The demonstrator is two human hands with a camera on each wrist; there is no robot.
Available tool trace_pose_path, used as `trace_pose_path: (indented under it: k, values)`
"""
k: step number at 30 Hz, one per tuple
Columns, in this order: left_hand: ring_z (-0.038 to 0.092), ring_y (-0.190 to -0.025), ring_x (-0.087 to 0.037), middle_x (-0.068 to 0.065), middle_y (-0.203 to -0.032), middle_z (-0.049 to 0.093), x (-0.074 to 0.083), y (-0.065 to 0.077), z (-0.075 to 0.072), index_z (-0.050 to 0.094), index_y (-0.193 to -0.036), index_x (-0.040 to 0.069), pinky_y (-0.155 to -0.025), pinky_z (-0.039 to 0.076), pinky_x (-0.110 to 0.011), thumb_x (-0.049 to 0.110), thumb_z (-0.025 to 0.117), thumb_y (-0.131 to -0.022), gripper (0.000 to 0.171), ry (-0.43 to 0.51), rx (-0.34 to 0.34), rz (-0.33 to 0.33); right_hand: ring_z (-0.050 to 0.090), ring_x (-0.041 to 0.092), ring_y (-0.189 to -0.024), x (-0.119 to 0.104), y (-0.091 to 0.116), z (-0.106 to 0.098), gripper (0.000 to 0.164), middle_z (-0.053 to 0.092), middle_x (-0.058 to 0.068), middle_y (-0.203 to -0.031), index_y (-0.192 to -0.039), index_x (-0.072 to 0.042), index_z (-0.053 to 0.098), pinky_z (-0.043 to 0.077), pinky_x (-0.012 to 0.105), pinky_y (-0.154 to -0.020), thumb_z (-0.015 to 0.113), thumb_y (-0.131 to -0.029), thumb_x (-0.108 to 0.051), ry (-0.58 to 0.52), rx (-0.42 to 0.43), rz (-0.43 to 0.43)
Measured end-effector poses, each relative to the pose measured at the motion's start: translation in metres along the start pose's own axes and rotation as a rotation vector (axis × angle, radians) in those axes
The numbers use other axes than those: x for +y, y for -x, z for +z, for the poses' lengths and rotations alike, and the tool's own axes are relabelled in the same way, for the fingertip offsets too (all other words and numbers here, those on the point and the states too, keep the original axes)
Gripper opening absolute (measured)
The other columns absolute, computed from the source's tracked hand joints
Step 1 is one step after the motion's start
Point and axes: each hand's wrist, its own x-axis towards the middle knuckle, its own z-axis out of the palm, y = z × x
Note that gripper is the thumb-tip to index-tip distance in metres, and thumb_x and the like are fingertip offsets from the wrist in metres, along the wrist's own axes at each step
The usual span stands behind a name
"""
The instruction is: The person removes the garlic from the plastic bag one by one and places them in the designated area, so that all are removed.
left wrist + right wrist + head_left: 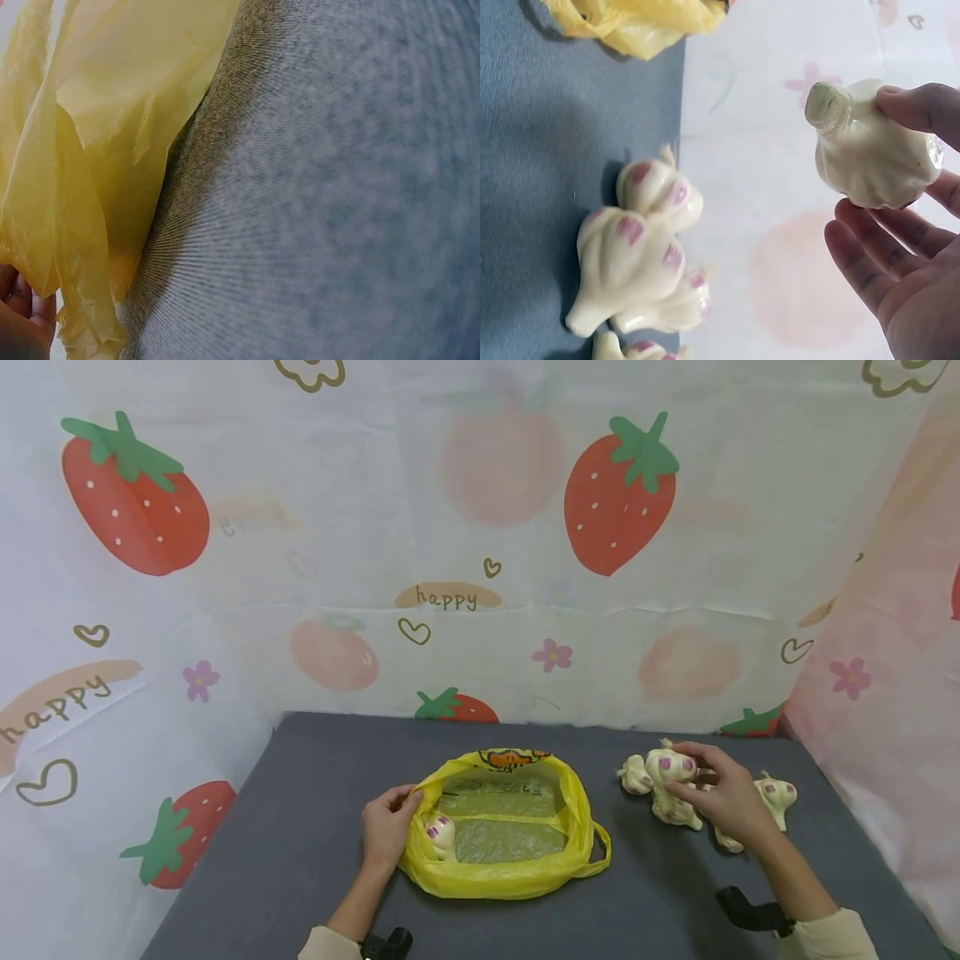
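A yellow plastic bag (491, 881) lies on the table with its mouth spread wide, and one garlic bulb (444, 837) with purple patches rests inside at the left. My left hand (388, 828) pinches the bag's left rim between thumb and fingers. In the left wrist view, the bag's yellow side (127, 135) hides part of that hand (26, 319). My right hand (726, 797) grips another garlic bulb (874, 146) between thumb and fingertips, raised above the others. Beneath and beside it, several garlic bulbs (626, 255) lie clustered on the table.
A dark grey cloth covers the table (330, 752). White fabric printed with strawberries (621, 502) hangs behind it and at both sides. The bag's handle loop (602, 852) sticks out to the right, toward the garlic pile.
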Motion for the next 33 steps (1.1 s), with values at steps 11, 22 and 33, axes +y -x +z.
trace_pose_path:
  k: [11,22,33]
  values:
    - [0.060,-0.072,-0.001,-0.014,-0.094,0.074,0.000,0.000,0.001,0.077,-0.099,0.004,-0.064,0.050,-0.015,0.018,0.073,-0.088,0.018,0.006,0.011,0.004,0.042,-0.020,-0.093,0.007,0.008,-0.015,0.050,0.057,0.019,-0.124,-0.131,0.000,0.055,0.048,0.013,-0.075,0.073,-0.088,-0.016,-0.004,0.004,0.041]
    - [0.061,-0.072,-0.002,-0.014,-0.094,0.075,0.001,0.001,0.000,0.077,-0.099,0.004,-0.063,0.050,-0.015,0.019,0.073,-0.089,0.018,0.000,0.022,0.018,0.041,-0.023,-0.090,0.020,0.016,-0.030,0.054,0.053,0.020,-0.131,-0.134,-0.003,0.053,0.048,0.013,-0.071,0.073,-0.089,-0.024,0.038,-0.004,0.118]
    - [0.062,-0.074,-0.003,-0.015,-0.095,0.075,0.001,0.002,0.000,0.076,-0.100,0.004,-0.064,0.050,-0.014,0.019,0.072,-0.089,0.019,0.005,0.017,0.008,0.043,-0.024,-0.088,0.034,0.023,-0.044,0.053,0.050,-0.015,-0.117,-0.133,-0.007,0.056,0.047,0.009,-0.069,0.074,-0.088,-0.028,0.053,0.018,0.186]
